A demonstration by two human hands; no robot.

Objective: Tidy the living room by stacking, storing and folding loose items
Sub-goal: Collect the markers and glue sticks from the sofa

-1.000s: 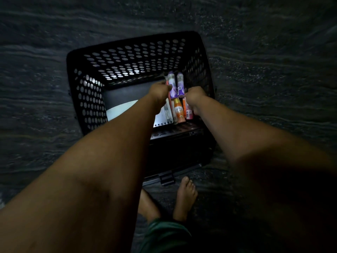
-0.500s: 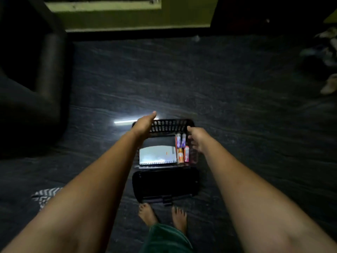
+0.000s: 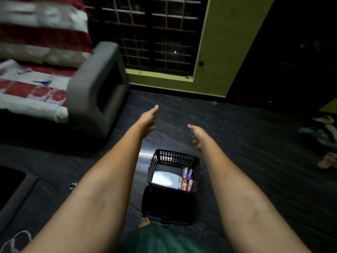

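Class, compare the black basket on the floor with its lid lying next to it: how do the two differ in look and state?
The basket has perforated walls, while the lid looks solid and plain. The basket stands upright and open, holding a spiral notebook and small bottles; the lid lies flat and carries nothing. The basket lies farther from the person's feet, the lid nearer. Both are black and rest on the dark floor, their edges meeting.

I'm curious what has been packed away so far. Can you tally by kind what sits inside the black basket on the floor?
White spiral-bound notebook: 1
Small purple-capped tubes: 2
Small orange and red bottles: 2
Total: 5 things, all inside the black perforated plastic basket; its black lid lies open toward the person.
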